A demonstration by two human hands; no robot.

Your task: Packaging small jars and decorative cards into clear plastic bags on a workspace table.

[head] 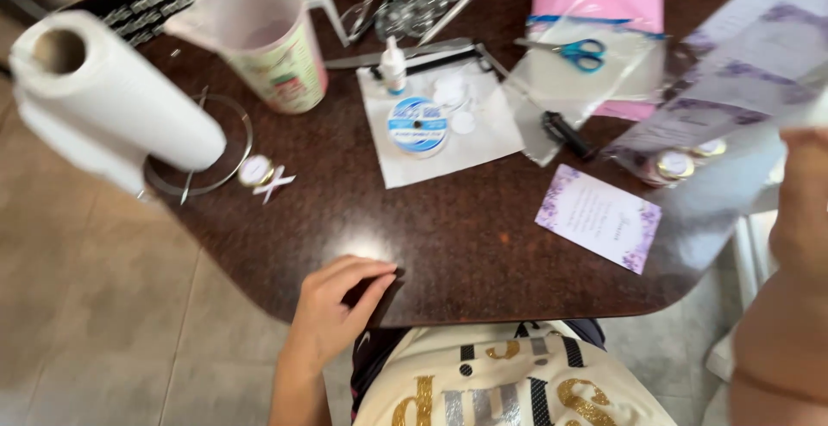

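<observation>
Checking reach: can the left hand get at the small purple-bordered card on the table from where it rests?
Probably yes. The left hand rests on the near table edge, and only bare dark tabletop lies between it and the card. Nothing sits on the card. The right hand is raised beside it, apparently not over it.

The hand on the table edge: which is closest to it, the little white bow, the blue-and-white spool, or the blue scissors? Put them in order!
From the left hand:
1. White bow, up and to its left, beside the paper towel roll.
2. Blue-and-white spool, farther up on the white sheet.
3. Blue scissors, far away toward the right, on the clear bag.

Cream shirt (509, 383), gold glitter lettering, bare forearms
</observation>
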